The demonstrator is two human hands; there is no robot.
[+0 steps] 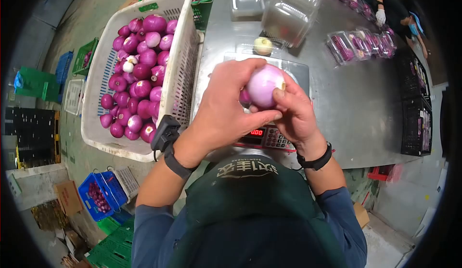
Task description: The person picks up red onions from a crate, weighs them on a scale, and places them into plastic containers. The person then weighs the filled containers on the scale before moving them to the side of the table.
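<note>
Here, a peeled purple onion (264, 84) is held in both hands just above the tray of a digital scale (265, 135), whose red display glows below the wrists. The left hand (226, 107) is wrapped around the onion's near side, fingers closed on it, while the right hand (292, 108) is pinched against its right flank, thumb pressed on the pale skin. A second, darker onion seems to be tucked beneath in the left palm, though it is mostly hidden.

The onion is judged firm, dense and moderately light, with a smooth, glossy skin that could slip under a loose hold; it is best taken across its round middle, with the stubby ends left free. Papery outer layers are likely to tear and flake if rubbed.

To the left, a white perforated plastic crate (183, 51) is filled with many round magenta onions, some showing white patches. The steel table (356, 99) is dull grey and scuffed. On it lie a pale peeled onion (263, 45), clear hinged plastic boxes (290, 13) stacked empty, and filled packs (361, 45) farther right. Another person (394, 13) works at the far corner.
</note>
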